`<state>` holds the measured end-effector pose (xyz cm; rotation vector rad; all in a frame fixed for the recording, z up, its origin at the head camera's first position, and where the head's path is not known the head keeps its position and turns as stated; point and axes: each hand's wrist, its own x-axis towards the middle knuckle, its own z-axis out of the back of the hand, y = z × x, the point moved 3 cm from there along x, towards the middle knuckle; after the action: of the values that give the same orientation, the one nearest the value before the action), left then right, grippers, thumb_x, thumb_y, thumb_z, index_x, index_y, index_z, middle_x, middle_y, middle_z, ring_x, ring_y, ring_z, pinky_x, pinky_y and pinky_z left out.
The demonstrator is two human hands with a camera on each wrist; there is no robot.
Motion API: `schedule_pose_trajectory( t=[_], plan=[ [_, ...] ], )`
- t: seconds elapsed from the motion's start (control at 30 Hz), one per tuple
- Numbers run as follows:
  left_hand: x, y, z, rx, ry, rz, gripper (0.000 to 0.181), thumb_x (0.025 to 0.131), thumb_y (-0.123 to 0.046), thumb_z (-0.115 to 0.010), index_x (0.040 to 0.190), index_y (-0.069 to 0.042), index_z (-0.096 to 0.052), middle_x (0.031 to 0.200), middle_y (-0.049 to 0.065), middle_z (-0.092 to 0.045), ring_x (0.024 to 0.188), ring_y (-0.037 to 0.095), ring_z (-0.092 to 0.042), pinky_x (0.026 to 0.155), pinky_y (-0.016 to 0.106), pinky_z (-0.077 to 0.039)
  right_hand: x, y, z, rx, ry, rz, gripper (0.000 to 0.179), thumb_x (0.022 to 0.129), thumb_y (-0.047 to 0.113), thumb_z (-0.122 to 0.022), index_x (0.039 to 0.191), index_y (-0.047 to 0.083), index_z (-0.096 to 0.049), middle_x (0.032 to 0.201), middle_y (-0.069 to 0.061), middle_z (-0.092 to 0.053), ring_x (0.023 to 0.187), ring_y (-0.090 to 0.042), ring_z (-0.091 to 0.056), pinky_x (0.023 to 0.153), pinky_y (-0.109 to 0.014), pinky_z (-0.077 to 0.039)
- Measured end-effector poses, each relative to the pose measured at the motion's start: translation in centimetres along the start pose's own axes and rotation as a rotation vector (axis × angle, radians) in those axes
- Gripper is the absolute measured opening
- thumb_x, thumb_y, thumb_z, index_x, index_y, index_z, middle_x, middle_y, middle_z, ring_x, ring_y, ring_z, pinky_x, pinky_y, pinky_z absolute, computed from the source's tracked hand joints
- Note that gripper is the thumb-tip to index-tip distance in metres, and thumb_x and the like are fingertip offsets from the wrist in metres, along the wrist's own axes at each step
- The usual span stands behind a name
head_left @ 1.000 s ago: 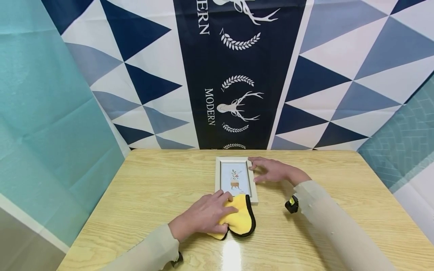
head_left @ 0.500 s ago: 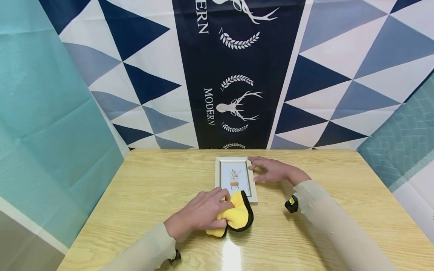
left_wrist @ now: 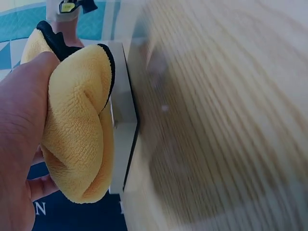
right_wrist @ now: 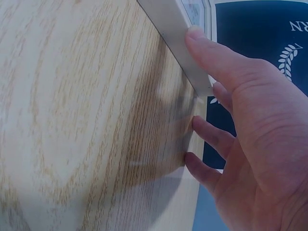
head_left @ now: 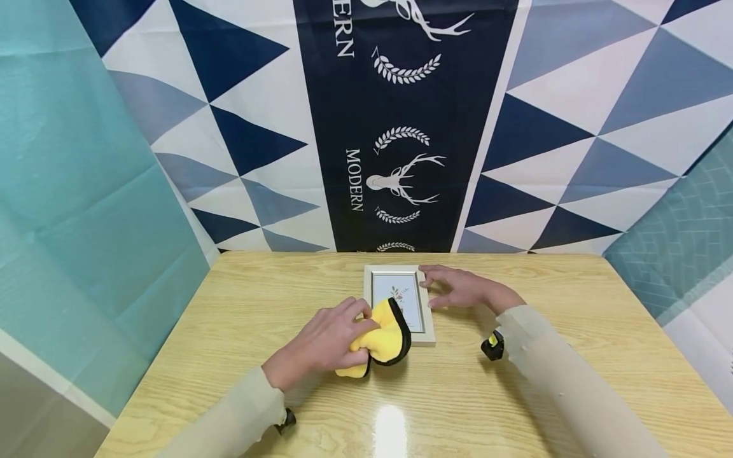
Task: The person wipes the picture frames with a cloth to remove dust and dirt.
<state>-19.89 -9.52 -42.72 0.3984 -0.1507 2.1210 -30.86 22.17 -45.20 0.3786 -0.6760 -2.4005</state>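
Note:
A picture frame (head_left: 426,318) with a cream border and a plant-pot print lies flat near the table's far edge. My left hand (head_left: 329,337) grips a bunched yellow cleaning cloth (head_left: 386,340) with black edging, which overlaps the frame's lower left part in the head view. The left wrist view has the folded cloth (left_wrist: 79,120) between thumb and fingers, beside the frame's side. My right hand (head_left: 460,287) touches the frame's right border, its fingers loosely bent. In the right wrist view the thumb (right_wrist: 211,50) rests on the frame's edge (right_wrist: 178,36), while two fingertips meet the table.
The light wood table (head_left: 258,305) ends at a patterned wall cloth (head_left: 401,159) right behind the frame. A teal wall covering (head_left: 103,191) stands on the left. A bright light reflection shows on the table's near part.
My left hand has lifted and shifted up and to the left with the cloth, which now covers more of the print's lower left. The right hand and the frame have stayed put.

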Motion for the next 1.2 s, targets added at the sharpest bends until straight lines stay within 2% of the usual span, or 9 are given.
schedule_pose_trajectory(
  t=[0.2,0.37,0.5,0.77,0.93,1.2],
  plan=[
    [-0.5,1.5,0.6,-0.003,0.011,0.027,0.038,0.089,-0.029,-0.077,0.125,-0.019,-0.083,0.122,0.001,-0.07,0.096,0.015,-0.06,0.058,0.015,-0.033,0.1,0.0,-0.1,0.0,-0.004,0.002,0.021,0.104,0.035,-0.08,0.113,0.018,-0.071,0.182,-0.028,-0.035,0.167,-0.062,-0.031,0.131,-0.083,-0.025],
    [-1.1,3.1,1.5,-0.006,0.007,0.082,0.036,0.088,-0.026,-0.078,0.123,-0.019,-0.083,0.121,0.002,-0.07,0.096,0.015,-0.06,0.057,0.017,-0.032,0.3,-0.2,0.0,-0.001,-0.01,0.007,0.022,0.104,0.033,-0.081,0.114,0.016,-0.071,0.181,-0.029,-0.035,0.167,-0.063,-0.031,0.132,-0.082,-0.026],
    [-1.4,4.0,1.6,-0.004,0.014,0.112,0.036,0.088,-0.027,-0.076,0.123,-0.019,-0.083,0.121,0.002,-0.07,0.096,0.016,-0.06,0.056,0.017,-0.03,0.2,-0.4,0.1,-0.013,-0.011,0.011,0.022,0.103,0.033,-0.082,0.112,0.016,-0.07,0.181,-0.03,-0.036,0.166,-0.063,-0.032,0.131,-0.082,-0.027],
    [-1.2,4.5,0.2,0.033,0.054,0.125,0.037,0.09,-0.031,-0.074,0.124,-0.019,-0.082,0.122,0.002,-0.07,0.099,0.017,-0.061,0.056,0.018,-0.029,-0.4,-0.4,0.3,-0.002,-0.013,0.008,0.022,0.103,0.033,-0.081,0.111,0.016,-0.069,0.18,-0.031,-0.036,0.166,-0.063,-0.032,0.132,-0.083,-0.025],
    [-1.2,4.6,-1.1,0.015,0.098,0.146,0.038,0.091,-0.033,-0.075,0.127,-0.02,-0.082,0.123,0.002,-0.07,0.097,0.016,-0.061,0.056,0.019,-0.031,-0.4,-0.3,0.2,0.008,-0.014,0.015,0.021,0.104,0.032,-0.081,0.112,0.016,-0.069,0.181,-0.031,-0.036,0.166,-0.063,-0.032,0.131,-0.083,-0.025],
    [-1.5,4.1,-2.5,-0.014,0.133,0.173,0.055,0.091,-0.034,-0.069,0.146,-0.029,-0.073,0.137,0.005,-0.072,0.102,0.02,-0.068,0.056,0.023,-0.035,-0.1,0.0,0.1,0.006,-0.005,0.02,0.022,0.104,0.034,-0.08,0.112,0.017,-0.069,0.181,-0.03,-0.034,0.166,-0.063,-0.031,0.132,-0.083,-0.024]
  ],
)
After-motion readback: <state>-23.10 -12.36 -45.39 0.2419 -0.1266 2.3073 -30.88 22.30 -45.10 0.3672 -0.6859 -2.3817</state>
